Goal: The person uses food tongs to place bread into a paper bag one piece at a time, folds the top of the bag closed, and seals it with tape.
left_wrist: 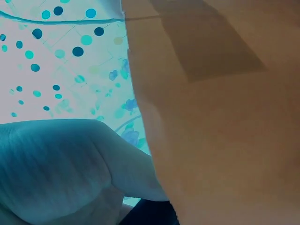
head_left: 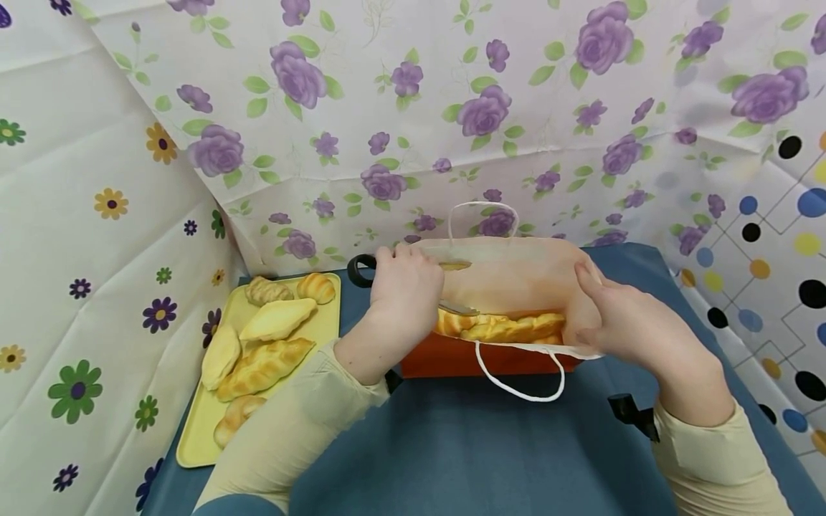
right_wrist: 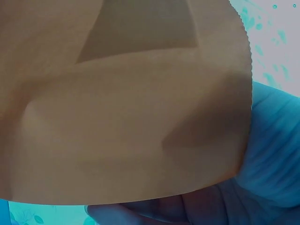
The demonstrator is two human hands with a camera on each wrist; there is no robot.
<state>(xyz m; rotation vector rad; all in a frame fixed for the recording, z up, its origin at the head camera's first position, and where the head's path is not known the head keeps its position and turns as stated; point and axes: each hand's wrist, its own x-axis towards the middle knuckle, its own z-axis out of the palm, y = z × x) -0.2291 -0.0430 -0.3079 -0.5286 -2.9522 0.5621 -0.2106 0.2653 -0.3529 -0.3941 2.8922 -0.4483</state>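
In the head view a paper bag (head_left: 490, 362), orange-red outside and pale inside, stands with its mouth wide and bread (head_left: 516, 328) lying in it. My left hand (head_left: 406, 294) is at the bag's left rim, gripping tongs with a black loop handle (head_left: 352, 274). Their metal tips (head_left: 458, 308) reach inside, the lower one over the bread. My right hand (head_left: 635, 322) holds the bag's right side at the rim, thumb toward the front and fingers toward the back. The right wrist view shows fingers (right_wrist: 164, 208) behind the paper wall (right_wrist: 117, 122).
To the left lies a yellow tray (head_left: 193, 437) with several breads (head_left: 264, 369), partly behind my left forearm. The bag's white cord handles (head_left: 516, 393) hang at the front and stand at the back. A blue cloth (head_left: 490, 444) covers the table; patterned sheets (head_left: 387, 143) surround it.
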